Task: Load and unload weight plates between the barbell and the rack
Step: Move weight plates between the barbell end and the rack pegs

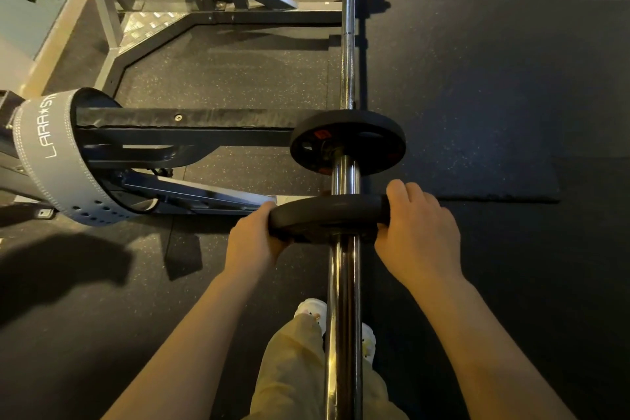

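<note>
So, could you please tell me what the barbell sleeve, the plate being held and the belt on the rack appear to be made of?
Barbell sleeve: polished, chrome-like metal with bright mirror streaks.
Held plate: matte black, probably rubber-coated or painted metal; no glare.
Belt: grey, stiff, likely leather or synthetic, showing stitched edges and punched holes.

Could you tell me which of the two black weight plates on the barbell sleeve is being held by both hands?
The nearer black weight plate: the left hand and right hand grip its rim. The farther black plate with the red label sits untouched.
</note>
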Action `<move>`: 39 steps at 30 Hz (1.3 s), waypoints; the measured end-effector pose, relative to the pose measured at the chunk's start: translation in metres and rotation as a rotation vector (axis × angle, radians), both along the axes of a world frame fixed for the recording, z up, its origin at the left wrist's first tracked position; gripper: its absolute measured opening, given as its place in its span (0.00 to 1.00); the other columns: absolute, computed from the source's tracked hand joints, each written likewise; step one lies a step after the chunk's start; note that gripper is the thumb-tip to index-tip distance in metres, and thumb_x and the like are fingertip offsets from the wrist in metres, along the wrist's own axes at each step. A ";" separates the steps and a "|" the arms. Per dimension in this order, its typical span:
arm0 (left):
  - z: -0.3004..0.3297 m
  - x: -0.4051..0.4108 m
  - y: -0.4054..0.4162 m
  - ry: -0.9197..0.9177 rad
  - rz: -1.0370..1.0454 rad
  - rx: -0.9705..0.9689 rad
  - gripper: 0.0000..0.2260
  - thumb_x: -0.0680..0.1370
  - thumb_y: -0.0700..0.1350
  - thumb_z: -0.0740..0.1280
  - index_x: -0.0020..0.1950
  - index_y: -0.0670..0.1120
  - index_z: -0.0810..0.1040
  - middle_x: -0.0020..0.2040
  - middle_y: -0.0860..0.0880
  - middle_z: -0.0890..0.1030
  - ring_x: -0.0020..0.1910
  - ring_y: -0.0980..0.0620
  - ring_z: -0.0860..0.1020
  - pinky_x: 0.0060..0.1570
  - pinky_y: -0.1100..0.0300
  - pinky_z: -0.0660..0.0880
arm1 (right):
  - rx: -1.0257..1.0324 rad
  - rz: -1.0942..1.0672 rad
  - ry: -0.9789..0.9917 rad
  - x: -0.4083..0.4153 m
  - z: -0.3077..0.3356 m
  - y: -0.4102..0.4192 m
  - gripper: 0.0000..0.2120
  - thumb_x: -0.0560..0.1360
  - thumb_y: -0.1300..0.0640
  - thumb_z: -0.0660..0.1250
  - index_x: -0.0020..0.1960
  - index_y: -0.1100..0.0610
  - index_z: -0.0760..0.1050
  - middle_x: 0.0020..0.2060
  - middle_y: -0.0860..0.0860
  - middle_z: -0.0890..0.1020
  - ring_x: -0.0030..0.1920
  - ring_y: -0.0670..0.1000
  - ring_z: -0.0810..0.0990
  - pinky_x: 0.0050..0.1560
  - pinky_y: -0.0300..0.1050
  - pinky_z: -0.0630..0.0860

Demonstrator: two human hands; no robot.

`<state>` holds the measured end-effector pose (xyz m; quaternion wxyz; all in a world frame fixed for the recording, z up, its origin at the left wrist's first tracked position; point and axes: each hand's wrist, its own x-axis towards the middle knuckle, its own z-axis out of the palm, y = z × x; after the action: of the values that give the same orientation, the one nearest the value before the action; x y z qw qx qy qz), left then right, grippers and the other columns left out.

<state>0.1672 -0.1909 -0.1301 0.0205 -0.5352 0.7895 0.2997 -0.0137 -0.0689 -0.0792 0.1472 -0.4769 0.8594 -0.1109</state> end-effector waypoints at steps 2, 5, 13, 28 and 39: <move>0.005 -0.002 -0.001 -0.007 -0.040 -0.064 0.18 0.73 0.45 0.74 0.60 0.47 0.74 0.55 0.47 0.81 0.56 0.48 0.78 0.56 0.56 0.72 | -0.022 -0.038 -0.020 -0.002 -0.007 0.007 0.18 0.73 0.52 0.68 0.58 0.52 0.65 0.46 0.45 0.65 0.45 0.45 0.67 0.43 0.41 0.65; 0.015 -0.004 0.001 -0.052 -0.122 -0.134 0.16 0.75 0.47 0.72 0.61 0.49 0.74 0.56 0.49 0.80 0.57 0.50 0.78 0.56 0.59 0.71 | -0.064 -0.092 -0.118 -0.009 -0.021 0.019 0.15 0.73 0.53 0.69 0.54 0.49 0.65 0.47 0.45 0.69 0.42 0.44 0.70 0.38 0.39 0.66; 0.042 -0.014 0.014 -0.095 -0.252 -0.321 0.14 0.76 0.46 0.69 0.60 0.51 0.73 0.54 0.52 0.78 0.52 0.53 0.75 0.49 0.62 0.69 | -0.005 -0.298 -0.461 -0.013 -0.048 0.049 0.18 0.75 0.54 0.69 0.60 0.49 0.64 0.50 0.46 0.72 0.45 0.44 0.72 0.42 0.43 0.68; 0.022 0.035 0.063 -0.063 -0.155 -0.228 0.19 0.72 0.44 0.74 0.60 0.49 0.73 0.56 0.48 0.78 0.54 0.49 0.76 0.50 0.60 0.67 | 0.020 -0.089 -0.278 0.011 -0.033 0.086 0.16 0.74 0.50 0.69 0.53 0.46 0.62 0.48 0.43 0.69 0.45 0.45 0.72 0.38 0.38 0.67; 0.018 0.037 0.075 -0.034 -0.121 -0.295 0.18 0.75 0.44 0.71 0.64 0.47 0.72 0.57 0.48 0.78 0.55 0.49 0.77 0.54 0.57 0.71 | -0.010 -0.162 -0.310 0.014 -0.039 0.084 0.19 0.75 0.53 0.69 0.60 0.51 0.64 0.51 0.45 0.66 0.51 0.48 0.69 0.45 0.47 0.71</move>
<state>0.2044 -0.1157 -0.1117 -0.0270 -0.4888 0.8554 0.1695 0.0007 0.0146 -0.1181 0.2664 -0.3840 0.8614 -0.1989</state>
